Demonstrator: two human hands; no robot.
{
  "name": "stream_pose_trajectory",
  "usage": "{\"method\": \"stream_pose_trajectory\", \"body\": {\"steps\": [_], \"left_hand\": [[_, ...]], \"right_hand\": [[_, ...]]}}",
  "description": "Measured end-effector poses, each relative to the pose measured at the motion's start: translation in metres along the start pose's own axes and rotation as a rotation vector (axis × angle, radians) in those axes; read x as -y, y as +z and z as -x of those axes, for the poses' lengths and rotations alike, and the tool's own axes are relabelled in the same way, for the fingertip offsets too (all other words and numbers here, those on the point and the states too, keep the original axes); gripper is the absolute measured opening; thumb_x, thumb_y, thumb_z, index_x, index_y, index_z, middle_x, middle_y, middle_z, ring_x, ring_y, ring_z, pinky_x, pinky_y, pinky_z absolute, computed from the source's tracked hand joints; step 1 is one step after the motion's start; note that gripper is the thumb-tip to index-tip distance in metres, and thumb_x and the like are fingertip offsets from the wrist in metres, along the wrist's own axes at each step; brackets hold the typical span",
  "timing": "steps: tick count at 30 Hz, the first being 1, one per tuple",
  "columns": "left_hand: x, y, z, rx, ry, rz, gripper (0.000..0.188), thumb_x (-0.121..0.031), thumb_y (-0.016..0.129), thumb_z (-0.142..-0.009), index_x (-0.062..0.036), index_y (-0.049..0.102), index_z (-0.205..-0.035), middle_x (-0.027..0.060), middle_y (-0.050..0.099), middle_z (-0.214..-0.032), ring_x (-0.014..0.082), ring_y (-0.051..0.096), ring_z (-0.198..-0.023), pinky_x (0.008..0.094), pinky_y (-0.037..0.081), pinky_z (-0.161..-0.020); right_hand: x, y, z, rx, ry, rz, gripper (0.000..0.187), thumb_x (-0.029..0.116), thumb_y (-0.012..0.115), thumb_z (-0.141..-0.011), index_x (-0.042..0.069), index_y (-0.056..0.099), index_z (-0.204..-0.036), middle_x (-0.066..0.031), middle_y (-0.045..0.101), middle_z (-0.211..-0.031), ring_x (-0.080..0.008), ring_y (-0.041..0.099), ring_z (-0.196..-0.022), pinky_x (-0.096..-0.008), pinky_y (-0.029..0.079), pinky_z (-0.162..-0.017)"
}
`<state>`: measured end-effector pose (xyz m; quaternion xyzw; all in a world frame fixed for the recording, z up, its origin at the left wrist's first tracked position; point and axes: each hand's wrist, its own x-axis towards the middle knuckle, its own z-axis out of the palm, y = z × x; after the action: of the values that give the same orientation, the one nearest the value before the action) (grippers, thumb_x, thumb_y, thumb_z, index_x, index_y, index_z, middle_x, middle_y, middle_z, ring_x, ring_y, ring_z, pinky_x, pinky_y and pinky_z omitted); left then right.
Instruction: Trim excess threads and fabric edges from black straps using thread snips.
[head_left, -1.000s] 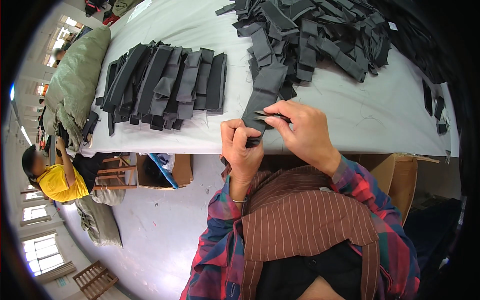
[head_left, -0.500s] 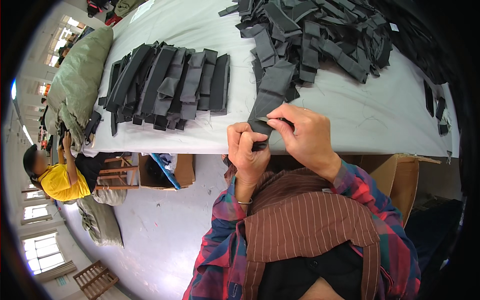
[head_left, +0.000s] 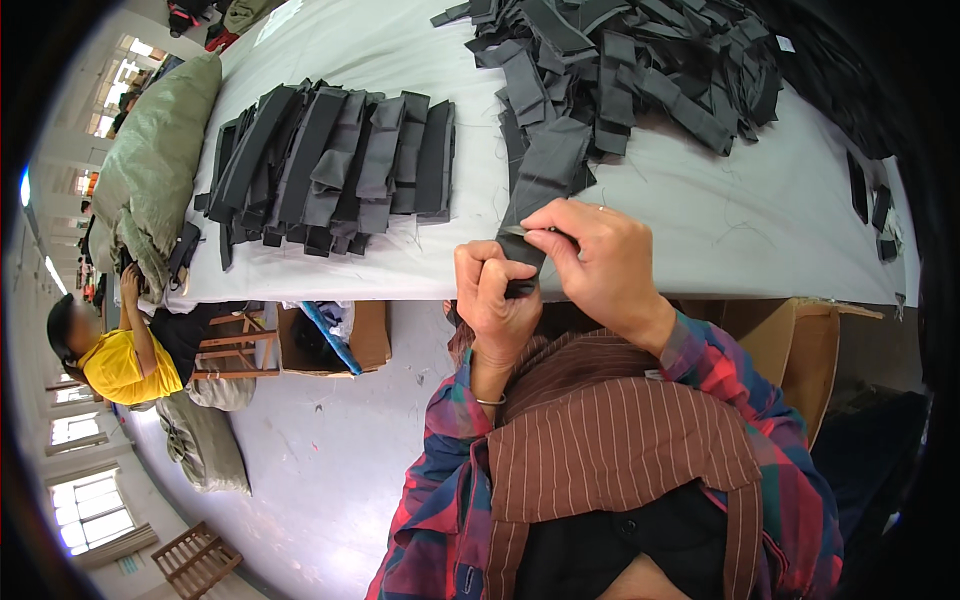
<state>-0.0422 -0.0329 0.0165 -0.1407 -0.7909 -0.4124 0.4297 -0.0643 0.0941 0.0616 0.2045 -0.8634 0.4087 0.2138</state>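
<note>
My left hand is closed round the near end of a dark grey fabric strip, just over the table's front edge. From there the strip runs up onto the tabletop, toward a loose heap of similar strips. Close beside it, my right hand pinches a small pointed tool with a pale metal tip, laid against the strip. The fingers hide most of this tool, so its exact kind does not show. Neater rows of dark strips lie to the left of my hands.
A white-covered table spans the front. A stuffed green sack stands at its left end, near a person in a yellow top. Cardboard boxes stand below, one left and one right. Black material lies far right.
My right hand and the pointed tool have shifted slightly up and left along the strip. My left hand keeps its hold in about the same place.
</note>
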Motion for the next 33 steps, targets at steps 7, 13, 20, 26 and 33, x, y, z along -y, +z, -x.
{"method": "stream_pose_trajectory", "body": {"steps": [7, 13, 20, 26, 33], "left_hand": [[0.007, -0.003, -0.005, -0.113, -0.158, 0.016, 0.035, 0.015, 0.066, -0.053, -0.0070, 0.051, -0.075, 0.0088, 0.046, -0.079, 0.0233, 0.048, -0.070, 0.0300, 0.040, -0.060], [0.006, -0.004, -0.006, -0.103, -0.189, 0.006, 0.035, 0.016, 0.065, -0.057, -0.0073, 0.048, -0.076, 0.0070, 0.046, -0.079, 0.0218, 0.048, -0.072, 0.0284, 0.040, -0.065], [0.011, -0.005, -0.003, -0.113, -0.141, -0.031, 0.038, 0.016, 0.065, -0.051, -0.0082, 0.049, -0.076, 0.0078, 0.045, -0.078, 0.0234, 0.048, -0.071, 0.0306, 0.039, -0.060], [0.011, -0.003, -0.004, -0.097, -0.134, -0.033, 0.039, 0.015, 0.065, -0.051, -0.0084, 0.049, -0.077, 0.0083, 0.045, -0.078, 0.0243, 0.048, -0.072, 0.0311, 0.040, -0.061], [0.013, -0.002, -0.004, -0.091, -0.128, -0.040, 0.039, 0.015, 0.065, -0.051, -0.0084, 0.049, -0.078, 0.0084, 0.045, -0.078, 0.0244, 0.048, -0.072, 0.0315, 0.040, -0.060]], "right_hand": [[-0.007, -0.017, 0.004, 0.024, 0.033, -0.128, 0.010, 0.017, 0.070, -0.078, 0.010, 0.065, -0.083, -0.0029, 0.062, -0.069, -0.0217, 0.057, -0.060, -0.0328, 0.043, -0.054], [-0.008, -0.016, 0.009, 0.058, -0.034, -0.056, 0.011, 0.017, 0.071, -0.077, 0.011, 0.065, -0.084, -0.0018, 0.060, -0.068, -0.0210, 0.056, -0.060, -0.0325, 0.041, -0.055], [-0.008, -0.011, 0.009, 0.024, -0.099, -0.006, 0.011, 0.017, 0.071, -0.076, 0.012, 0.065, -0.084, 0.0000, 0.059, -0.067, -0.0205, 0.055, -0.060, -0.0328, 0.040, -0.056], [-0.009, -0.010, 0.010, 0.026, -0.103, -0.006, 0.012, 0.019, 0.071, -0.076, 0.012, 0.065, -0.085, 0.0002, 0.059, -0.069, -0.0202, 0.055, -0.061, -0.0332, 0.040, -0.056], [-0.010, -0.010, 0.009, 0.026, -0.105, 0.017, 0.012, 0.019, 0.070, -0.077, 0.012, 0.064, -0.084, -0.0002, 0.059, -0.069, -0.0209, 0.055, -0.061, -0.0337, 0.040, -0.056]]}}
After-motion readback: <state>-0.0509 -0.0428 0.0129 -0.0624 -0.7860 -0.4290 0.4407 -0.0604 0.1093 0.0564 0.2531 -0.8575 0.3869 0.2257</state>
